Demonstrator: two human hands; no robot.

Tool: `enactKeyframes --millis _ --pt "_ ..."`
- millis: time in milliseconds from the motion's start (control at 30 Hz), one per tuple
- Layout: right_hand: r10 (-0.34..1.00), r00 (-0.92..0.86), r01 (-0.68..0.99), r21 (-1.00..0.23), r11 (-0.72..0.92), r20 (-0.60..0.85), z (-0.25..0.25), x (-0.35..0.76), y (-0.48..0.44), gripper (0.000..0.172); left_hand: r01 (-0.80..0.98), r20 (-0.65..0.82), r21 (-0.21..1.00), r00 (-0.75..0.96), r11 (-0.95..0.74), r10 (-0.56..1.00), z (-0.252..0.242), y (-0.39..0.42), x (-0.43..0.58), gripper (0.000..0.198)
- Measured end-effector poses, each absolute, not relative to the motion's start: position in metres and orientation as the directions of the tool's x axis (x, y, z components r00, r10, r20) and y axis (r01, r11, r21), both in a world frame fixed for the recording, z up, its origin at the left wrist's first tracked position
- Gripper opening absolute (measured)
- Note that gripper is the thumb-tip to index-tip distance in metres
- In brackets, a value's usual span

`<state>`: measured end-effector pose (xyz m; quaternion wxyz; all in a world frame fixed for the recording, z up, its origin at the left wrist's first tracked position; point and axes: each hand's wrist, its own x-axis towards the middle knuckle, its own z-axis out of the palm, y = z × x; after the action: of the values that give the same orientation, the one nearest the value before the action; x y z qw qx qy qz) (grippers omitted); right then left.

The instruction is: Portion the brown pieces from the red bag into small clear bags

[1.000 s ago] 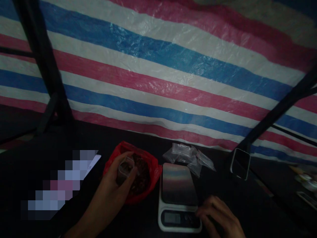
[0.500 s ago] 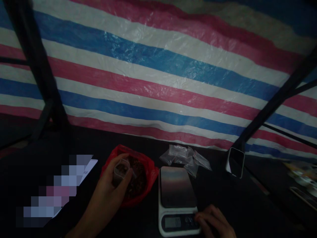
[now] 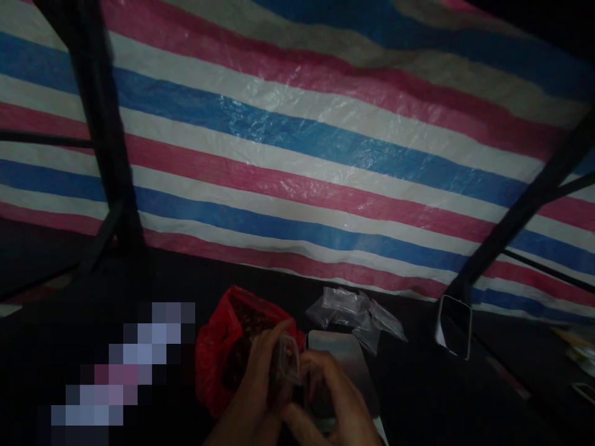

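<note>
A small clear plastic container (image 3: 289,358) is in my left hand (image 3: 260,378), its open end facing up and right. My right hand (image 3: 332,387) is beside it, fingers curled at the container's right edge; whether they grip it is hard to tell. Left of my hands sits an open red plastic bag (image 3: 214,356) with dark brown pieces in it. Under and behind my right hand lies the white digital scale (image 3: 356,359), its display hidden. Several small clear packets (image 3: 346,301) lie behind the scale on the dark table (image 3: 418,396).
A phone-like device (image 3: 454,327) leans against the right dark post (image 3: 506,223). Another dark post (image 3: 105,124) stands at the left. A striped plastic sheet (image 3: 297,155) hangs behind the table. A blurred, pixelated sheet (image 3: 144,353) lies at the left.
My left hand has moved right from over the red bag with the container. My right hand has left the scale's buttons and come to the container. The view has shifted slightly.
</note>
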<state>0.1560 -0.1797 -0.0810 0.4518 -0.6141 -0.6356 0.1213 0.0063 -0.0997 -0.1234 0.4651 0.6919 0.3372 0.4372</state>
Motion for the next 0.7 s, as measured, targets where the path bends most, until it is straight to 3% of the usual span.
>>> enactKeyframes --millis 67,133,267,367,567,700 --pt "0.886 0.219 0.635 -0.749 0.188 0.408 -0.077 0.155 -0.172 0.009 0.080 0.281 0.939 0.381 -0.334 0.881 -0.126 -0.101 0.011 0.059" --pt "0.891 0.283 0.569 -0.810 0.141 0.354 -0.070 0.165 -0.174 0.024 0.107 0.269 0.933 0.428 -0.344 0.863 -0.123 -0.102 0.012 0.073" --pt "0.936 0.348 0.389 -0.917 -0.088 0.058 -0.051 0.206 -0.188 0.049 0.131 0.302 0.885 0.570 -0.447 0.764 -0.115 -0.100 0.004 0.109" --pt "0.920 0.388 0.351 -0.915 -0.197 -0.050 -0.053 0.235 -0.189 0.054 0.208 0.319 0.838 0.563 -0.504 0.762 -0.116 -0.098 -0.001 0.102" --pt "0.853 0.485 0.576 -0.804 -0.148 0.191 -0.079 0.263 -0.178 0.044 0.330 0.339 0.778 0.496 -0.535 0.799 -0.118 -0.095 -0.001 0.076" --pt "0.825 0.513 0.596 -0.790 -0.143 0.238 -0.082 0.274 -0.183 0.048 0.331 0.360 0.771 0.479 -0.544 0.801 -0.116 -0.094 -0.005 0.067"
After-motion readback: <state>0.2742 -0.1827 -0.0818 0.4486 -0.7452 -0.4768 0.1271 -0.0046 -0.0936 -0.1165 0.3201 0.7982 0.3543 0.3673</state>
